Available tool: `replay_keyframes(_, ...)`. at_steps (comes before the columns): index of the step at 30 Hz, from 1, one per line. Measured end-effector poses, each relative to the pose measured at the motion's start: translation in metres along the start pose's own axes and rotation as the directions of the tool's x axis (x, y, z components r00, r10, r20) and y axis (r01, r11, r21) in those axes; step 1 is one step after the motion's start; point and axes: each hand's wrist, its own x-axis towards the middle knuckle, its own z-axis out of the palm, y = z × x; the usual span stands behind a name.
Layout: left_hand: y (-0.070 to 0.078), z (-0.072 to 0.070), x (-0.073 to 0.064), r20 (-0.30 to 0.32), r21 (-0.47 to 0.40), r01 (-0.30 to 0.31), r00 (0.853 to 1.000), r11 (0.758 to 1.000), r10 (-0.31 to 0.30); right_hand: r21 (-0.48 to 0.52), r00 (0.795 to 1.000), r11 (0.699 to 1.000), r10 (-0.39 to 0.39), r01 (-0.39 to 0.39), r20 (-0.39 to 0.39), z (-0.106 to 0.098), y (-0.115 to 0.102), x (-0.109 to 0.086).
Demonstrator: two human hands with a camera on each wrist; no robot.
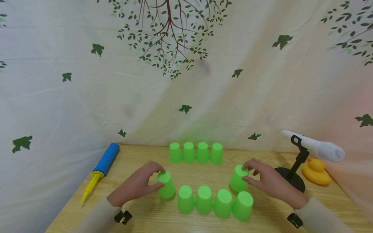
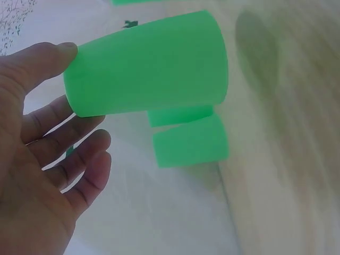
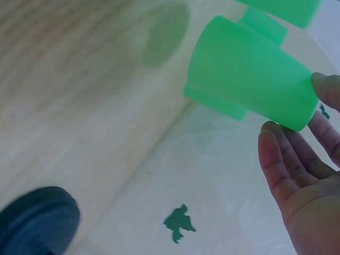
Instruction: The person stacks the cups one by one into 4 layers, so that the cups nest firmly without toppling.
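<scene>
My left hand (image 1: 139,182) pinches a green plastic cup (image 1: 167,187) by its narrow closed end, thumb on one side and fingers on the other. That cup is upside down, left of a front row of several inverted green cups (image 1: 204,201). A similar cup (image 1: 237,182) is pinched at its top by my right hand (image 1: 270,183), behind the right end of that row. Both wrist views show the left cup (image 2: 146,66) and right cup (image 3: 249,74) held slightly tilted, each with its shadow apart from its rim on the table.
A back row of several inverted green cups (image 1: 188,153) stands near the cloth backdrop (image 1: 145,106). At left lies a blue and yellow hand pump (image 1: 106,160). On the right are a white microphone (image 1: 317,147) on a black stand (image 1: 291,179) and a yellow rubber duck (image 1: 316,171).
</scene>
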Motion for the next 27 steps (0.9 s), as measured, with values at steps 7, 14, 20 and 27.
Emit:
replay_keyframes(7,-0.006,-0.008,0.015,-0.048,0.019,0.026,0.999,0.999,-0.026,-0.03,0.997,0.998,-0.065,0.063,-0.052,-0.008,-0.004,0.018)
replay_keyframes(14,-0.011,-0.012,0.037,-0.085,0.031,-0.001,0.996,1.0,0.004,-0.052,0.99,0.993,-0.108,0.104,-0.087,-0.012,-0.009,0.038)
replay_keyframes(20,-0.012,-0.009,0.052,-0.116,0.026,0.042,0.992,0.999,-0.039,-0.041,0.99,0.994,-0.102,0.098,-0.095,-0.01,-0.016,0.057)
replay_keyframes(27,-0.021,-0.008,0.073,-0.165,0.032,0.062,0.985,0.998,-0.056,-0.016,0.991,0.997,-0.078,0.077,-0.111,-0.009,-0.019,0.076)
